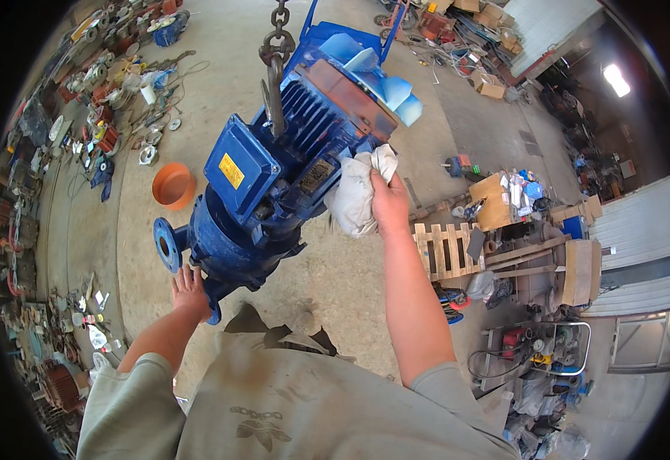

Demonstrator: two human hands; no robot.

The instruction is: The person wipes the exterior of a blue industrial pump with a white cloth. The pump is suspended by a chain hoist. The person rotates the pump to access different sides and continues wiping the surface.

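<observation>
A blue motor-driven pump [231, 238] hangs tilted from a chain hook [274, 92], its fan blades [377, 77] bare at the upper end. My right hand [390, 201] grips a crumpled whitish rag [356, 195] against the motor's right side, beside the metal nameplate [317, 175]. With fingers stretched out, my left hand [189, 290] rests on the pump's lower end, between the round side flange [168, 244] and the bottom flange. A blue terminal box [241, 166] with a yellow label faces up at me.
An orange bucket [174, 186] stands on the floor to the left. Motor parts and scrap line the left wall. On the right are a wooden pallet [446, 249], a board with small items and a machine with a metal handle. A blue cart [335, 32] stands behind the motor.
</observation>
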